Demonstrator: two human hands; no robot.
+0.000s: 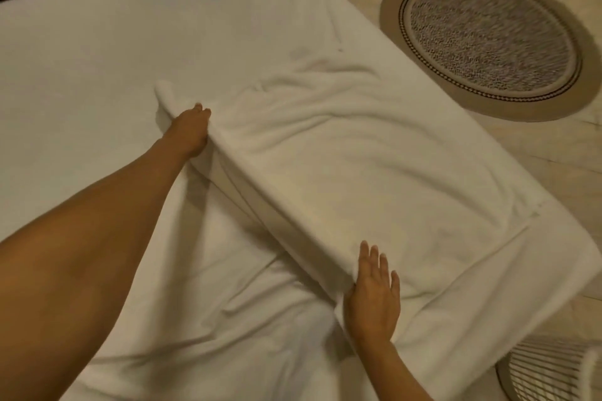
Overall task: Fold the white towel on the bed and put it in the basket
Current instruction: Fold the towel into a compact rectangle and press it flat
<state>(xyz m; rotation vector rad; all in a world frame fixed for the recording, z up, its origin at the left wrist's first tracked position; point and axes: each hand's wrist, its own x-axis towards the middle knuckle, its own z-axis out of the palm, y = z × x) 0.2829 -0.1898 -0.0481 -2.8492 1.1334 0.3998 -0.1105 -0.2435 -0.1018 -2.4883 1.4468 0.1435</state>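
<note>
The white towel [342,153] lies across the right part of the bed [97,52], with one long side raised into a fold that runs from upper left to lower right. My left hand [190,128] grips the far end of that fold, fingers closed on the cloth. My right hand [373,293] holds the near end, thumb tucked under the edge and fingers flat on top. A wire basket [547,371] with thin ribs stands on the floor at the bottom right, partly cut off by the frame.
A round patterned rug [488,39] lies on the pale tiled floor to the right of the bed. The sheet is rumpled near me at the bottom centre. Dark furniture shows along the top left edge.
</note>
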